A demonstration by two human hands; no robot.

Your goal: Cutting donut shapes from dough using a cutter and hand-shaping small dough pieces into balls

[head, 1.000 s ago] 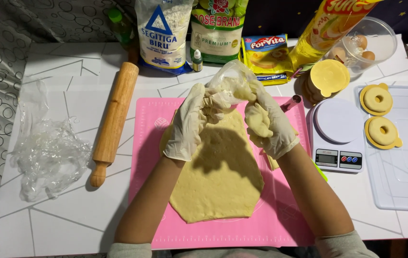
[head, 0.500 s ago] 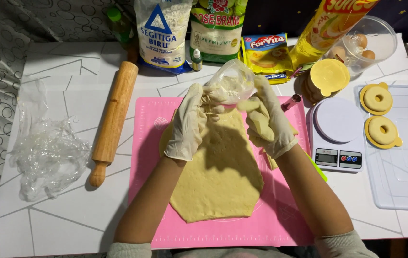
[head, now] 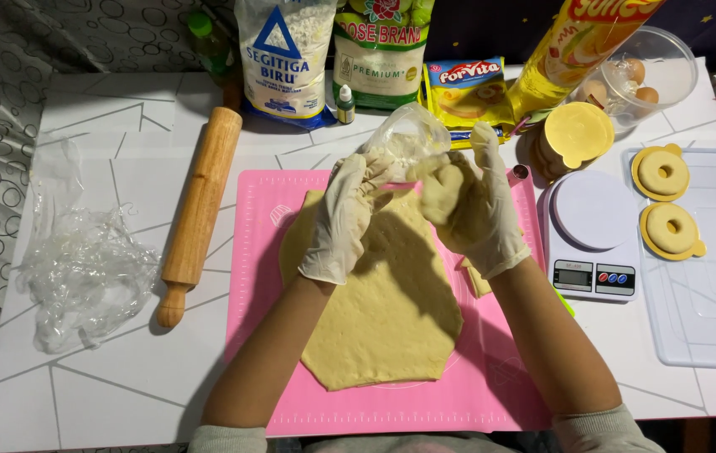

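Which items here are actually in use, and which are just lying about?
In use: left hand and right hand, both gloved, gripping a small clear plastic bag; flat sheet of pale yellow dough; pink silicone mat.

Lying about: wooden rolling pin; crumpled clear plastic wrap; white digital kitchen scale.

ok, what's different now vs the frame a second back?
The clear plastic bag was bunched with dough over the mat's top edge; now both gloved hands hold it a little higher, pulled open. The left hand grips its left edge, the right hand its right side. Rolled dough, pink mat, rolling pin, scale and cut dough rings are unchanged.
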